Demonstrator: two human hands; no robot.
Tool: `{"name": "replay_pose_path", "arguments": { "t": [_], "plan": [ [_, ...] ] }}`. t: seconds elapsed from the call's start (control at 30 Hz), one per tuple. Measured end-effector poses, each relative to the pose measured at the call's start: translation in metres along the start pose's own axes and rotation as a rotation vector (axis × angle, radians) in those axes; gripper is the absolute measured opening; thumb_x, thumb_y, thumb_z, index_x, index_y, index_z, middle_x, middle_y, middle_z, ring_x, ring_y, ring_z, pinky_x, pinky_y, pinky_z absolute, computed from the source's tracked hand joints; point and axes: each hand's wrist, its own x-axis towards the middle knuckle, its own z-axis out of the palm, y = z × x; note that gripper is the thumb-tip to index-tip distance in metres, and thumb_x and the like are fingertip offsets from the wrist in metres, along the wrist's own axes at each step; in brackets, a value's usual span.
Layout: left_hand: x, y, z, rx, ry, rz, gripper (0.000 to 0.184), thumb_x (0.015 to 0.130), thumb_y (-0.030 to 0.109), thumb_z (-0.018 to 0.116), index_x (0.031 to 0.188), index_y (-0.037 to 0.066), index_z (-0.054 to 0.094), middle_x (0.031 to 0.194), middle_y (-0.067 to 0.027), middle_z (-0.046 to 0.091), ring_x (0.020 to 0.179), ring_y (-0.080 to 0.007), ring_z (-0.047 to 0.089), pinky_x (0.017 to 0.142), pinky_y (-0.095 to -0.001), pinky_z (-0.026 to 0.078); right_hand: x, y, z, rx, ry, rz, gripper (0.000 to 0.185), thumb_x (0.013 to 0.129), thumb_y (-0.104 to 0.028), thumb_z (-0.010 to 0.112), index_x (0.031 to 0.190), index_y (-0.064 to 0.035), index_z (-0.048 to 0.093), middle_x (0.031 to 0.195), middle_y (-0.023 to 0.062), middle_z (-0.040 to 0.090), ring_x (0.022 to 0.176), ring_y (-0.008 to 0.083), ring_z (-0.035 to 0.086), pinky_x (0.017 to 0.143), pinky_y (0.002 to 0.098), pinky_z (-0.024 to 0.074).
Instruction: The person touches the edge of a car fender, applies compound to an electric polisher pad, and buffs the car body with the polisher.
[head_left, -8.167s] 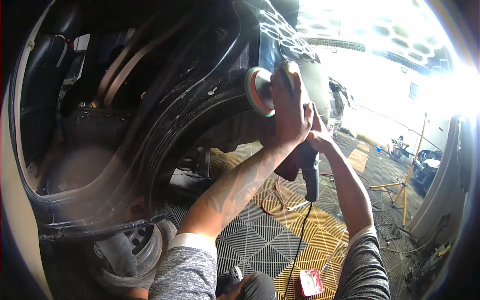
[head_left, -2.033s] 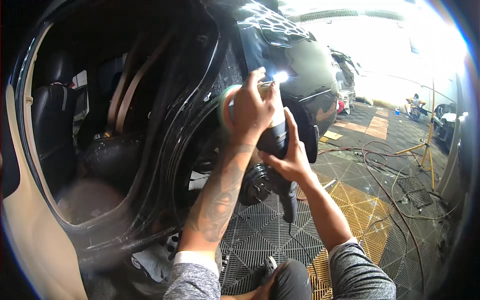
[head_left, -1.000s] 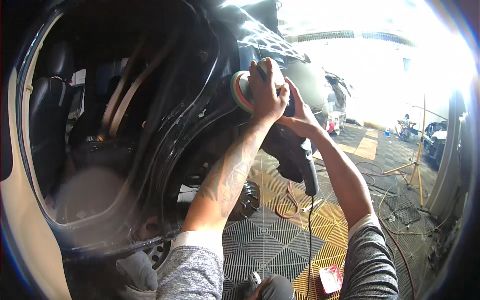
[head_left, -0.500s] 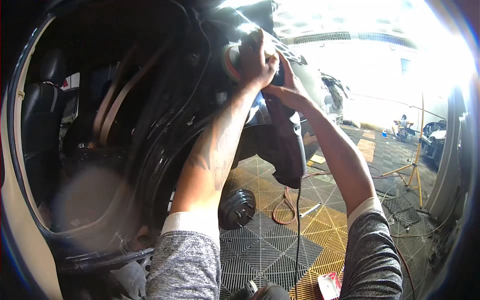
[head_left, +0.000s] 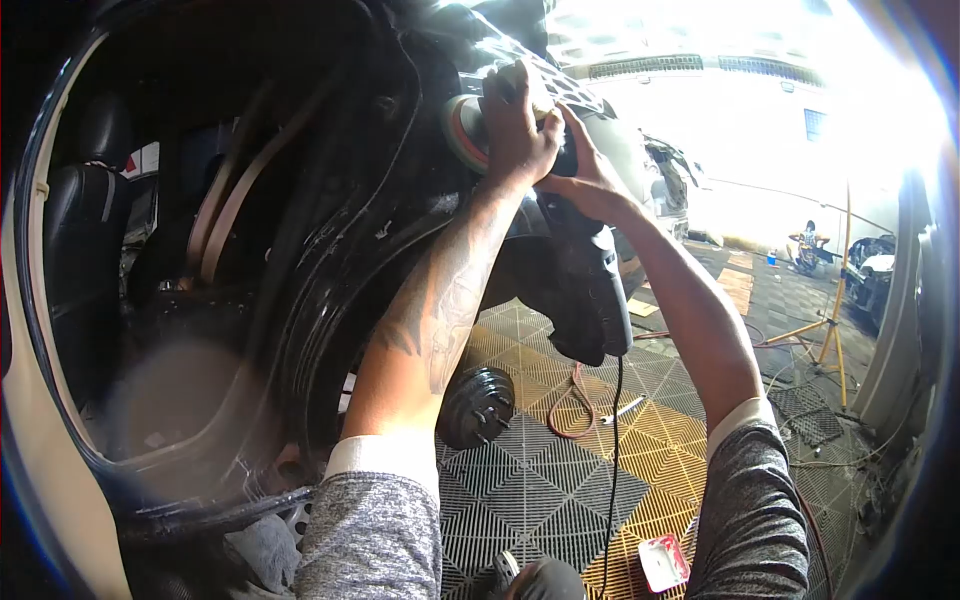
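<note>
Both hands hold a black electric car polisher (head_left: pixel 590 275) near the top of the view. My left hand (head_left: pixel 520 140) is closed over its head, fingers pointing up. My right hand (head_left: pixel 592 180) is wrapped round the body just behind the head; its fingertips are partly hidden. The round polishing pad (head_left: pixel 466 135) faces left, against or very close to the glossy black car body panel (head_left: pixel 425 130); I cannot tell whether they touch. From the polisher's lower end a black power cord (head_left: pixel 615 450) hangs to the floor.
At left is the car's door opening (head_left: pixel 45 190), with a black seat (head_left: pixel 80 215) inside. Below the wheel arch sits a bare wheel hub (head_left: pixel 478 408). A red and white tray (head_left: pixel 663 563) and a looped hose (head_left: pixel 575 405) lie on the tiled floor. A yellow stand (head_left: pixel 838 300) stands at right.
The polisher's rear end has swung slightly right and up, with the cord shifting right. Both hands keep their hold. The view has shifted slightly.
</note>
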Motion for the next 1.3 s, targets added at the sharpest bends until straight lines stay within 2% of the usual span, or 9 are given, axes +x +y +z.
{"name": "replay_pose_path", "arguments": {
  "t": [0.17,0.27,0.37,0.53,0.67,0.9,0.97,1.1,1.3],
  "plan": [
    [0.014,-0.016,0.015,0.030,0.050,0.063,0.078,0.079,0.017,0.073,0.146,-0.003,0.039,0.134,-0.0259,0.050,0.126,-0.0436,0.047,0.111,-0.0517,0.036,0.015,-0.004,-0.003,0.066,-0.024,0.078,0.120,0.070,-0.041,0.089,0.162,-0.0192,0.015,0.150,0.0279,0.047,0.137,0.0432,0.049,0.113,0.0478,0.0416],
    [0.021,-0.021,0.026,0.171,0.042,0.075,0.080,0.080,0.025,0.073,0.147,-0.004,0.040,0.138,-0.0273,0.048,0.128,-0.0451,0.047,0.111,-0.0520,0.038,0.025,0.014,0.002,0.041,0.088,-0.053,0.120,0.069,-0.043,0.088,0.162,-0.0183,0.016,0.155,0.0275,0.041,0.143,0.0415,0.041,0.116,0.0464,0.0372],
    [0.034,-0.021,0.014,0.091,-0.001,0.054,0.079,0.080,0.026,0.072,0.147,-0.003,0.041,0.138,-0.0278,0.049,0.128,-0.0458,0.048,0.109,-0.0510,0.040,0.036,0.007,0.006,0.064,0.093,-0.032,0.119,0.069,-0.044,0.088,0.162,-0.0184,0.017,0.156,0.0272,0.039,0.145,0.0413,0.039,0.117,0.0464,0.0361],
    [0.013,-0.001,-0.007,0.044,-0.010,0.027,0.077,0.079,0.020,0.071,0.145,-0.004,0.041,0.137,-0.0289,0.048,0.126,-0.0464,0.048,0.108,-0.0515,0.040,0.018,0.018,0.010,0.075,0.055,-0.168,0.119,0.070,-0.045,0.088,0.162,-0.0186,0.017,0.157,0.0269,0.038,0.146,0.0414,0.037,0.118,0.0467,0.0350],
    [-0.017,0.018,-0.014,0.023,0.032,-0.009,0.078,0.078,0.014,0.072,0.146,-0.004,0.038,0.135,-0.0291,0.048,0.127,-0.0457,0.045,0.110,-0.0534,0.036,-0.017,0.009,0.010,0.041,0.019,-0.129,0.118,0.071,-0.039,0.087,0.162,-0.0193,0.016,0.154,0.0267,0.042,0.144,0.0416,0.040,0.117,0.0476,0.0362],
    [-0.056,0.048,-0.020,0.078,0.021,-0.172,0.083,0.080,0.015,0.073,0.153,0.005,0.034,0.144,-0.0301,0.038,0.133,-0.0475,0.040,0.112,-0.0550,0.034,-0.054,0.010,0.007,0.060,-0.088,-0.064,0.117,0.072,-0.037,0.087,0.162,-0.0193,0.015,0.157,0.0252,0.039,0.147,0.0398,0.037,0.119,0.0480,0.0322],
    [-0.056,0.046,-0.018,-0.022,-0.064,-0.207,0.084,0.086,0.022,0.069,0.156,0.004,0.028,0.150,-0.0408,0.023,0.142,-0.0558,0.026,0.117,-0.0630,0.023,-0.051,0.012,0.006,0.045,-0.079,-0.069,0.116,0.072,-0.035,0.088,0.162,-0.0187,0.016,0.157,0.0245,0.039,0.146,0.0398,0.038,0.119,0.0481,0.0333],
    [-0.038,0.029,-0.012,-0.020,-0.012,-0.105,0.085,0.083,0.022,0.072,0.154,0.003,0.031,0.142,-0.0367,0.033,0.133,-0.0532,0.036,0.112,-0.0612,0.030,-0.029,0.020,0.010,0.047,-0.040,-0.096,0.117,0.072,-0.035,0.088,0.162,-0.0187,0.015,0.156,0.0256,0.040,0.146,0.0408,0.038,0.118,0.0491,0.0343],
    [-0.033,0.029,-0.013,-0.037,-0.003,-0.110,0.085,0.081,0.020,0.073,0.154,0.003,0.032,0.137,-0.0338,0.037,0.129,-0.0500,0.040,0.111,-0.0605,0.031,-0.027,0.015,0.012,0.035,-0.018,-0.114,0.117,0.072,-0.036,0.088,0.162,-0.0178,0.015,0.157,0.0271,0.038,0.148,0.0419,0.033,0.119,0.0496,0.0325]
  ]
}}
